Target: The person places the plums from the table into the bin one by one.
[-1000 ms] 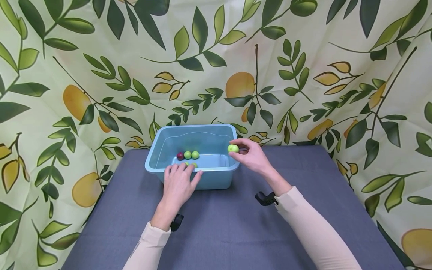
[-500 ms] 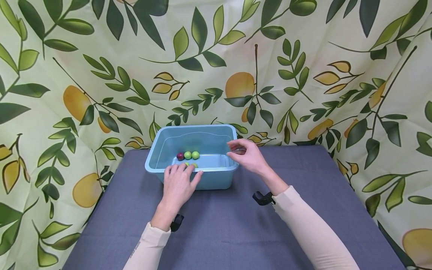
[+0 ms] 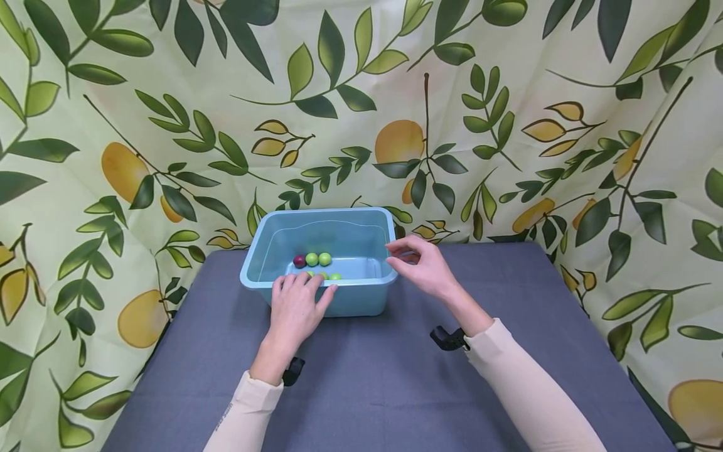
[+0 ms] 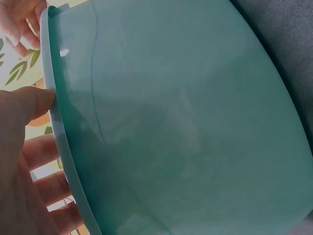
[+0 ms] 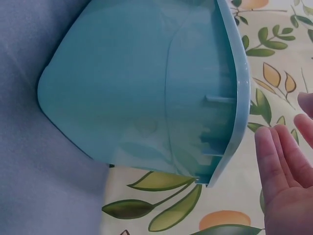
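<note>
A light blue plastic basin stands on the dark cloth. Inside at the left lie a small dark red ball and several small bright green balls; whether they are fruit I cannot tell. One more green ball shows near the front wall, others there partly hidden. My left hand holds the front rim, fingers over it and thumb against it. Over the right rim hovers my right hand, with fingers loosely bent and nothing between them.
A dark grey-blue cloth covers the table. Behind and beside it hangs a light fabric backdrop printed with leaves and orange fruit; the basin stands close to it. Each wrist wears a black strap mount.
A second ago my right hand pinched a green ball above the right rim. It has let go, and another green ball now shows near the front wall. The left hand stays on the rim.
</note>
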`<state>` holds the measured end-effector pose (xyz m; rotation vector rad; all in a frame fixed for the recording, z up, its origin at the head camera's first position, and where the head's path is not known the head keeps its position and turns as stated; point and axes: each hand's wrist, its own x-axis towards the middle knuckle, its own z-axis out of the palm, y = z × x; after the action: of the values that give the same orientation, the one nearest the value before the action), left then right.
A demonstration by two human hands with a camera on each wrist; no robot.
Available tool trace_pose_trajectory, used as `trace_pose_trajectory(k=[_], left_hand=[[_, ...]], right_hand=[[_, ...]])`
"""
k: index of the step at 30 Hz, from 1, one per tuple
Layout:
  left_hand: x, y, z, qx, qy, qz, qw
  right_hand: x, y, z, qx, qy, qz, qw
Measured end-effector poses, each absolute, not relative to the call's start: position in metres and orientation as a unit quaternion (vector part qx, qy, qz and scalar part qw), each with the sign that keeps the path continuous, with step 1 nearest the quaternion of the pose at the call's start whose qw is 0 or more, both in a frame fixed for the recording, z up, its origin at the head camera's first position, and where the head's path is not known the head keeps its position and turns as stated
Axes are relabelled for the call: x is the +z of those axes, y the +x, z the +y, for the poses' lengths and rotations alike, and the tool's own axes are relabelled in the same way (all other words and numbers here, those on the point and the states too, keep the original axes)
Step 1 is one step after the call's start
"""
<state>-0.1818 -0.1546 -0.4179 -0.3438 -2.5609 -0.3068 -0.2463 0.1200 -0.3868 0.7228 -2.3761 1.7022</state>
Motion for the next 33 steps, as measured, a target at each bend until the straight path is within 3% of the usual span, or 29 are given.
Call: trace_pose_trajectory(k=[17,33], left_hand=[[-0.415,-0.193,-0.163,-0.12,-0.123,-0.956,0.238],[-0.415,-0.201,-0.168,-0.121,-0.119,-0.954,0.249]], right_hand=[[-0.393,-0.231,0.138,0.535,0.222,-0.813,0.065],[-0.412,-0.213,0.168,0.383,0.212,-0.891,0.12]])
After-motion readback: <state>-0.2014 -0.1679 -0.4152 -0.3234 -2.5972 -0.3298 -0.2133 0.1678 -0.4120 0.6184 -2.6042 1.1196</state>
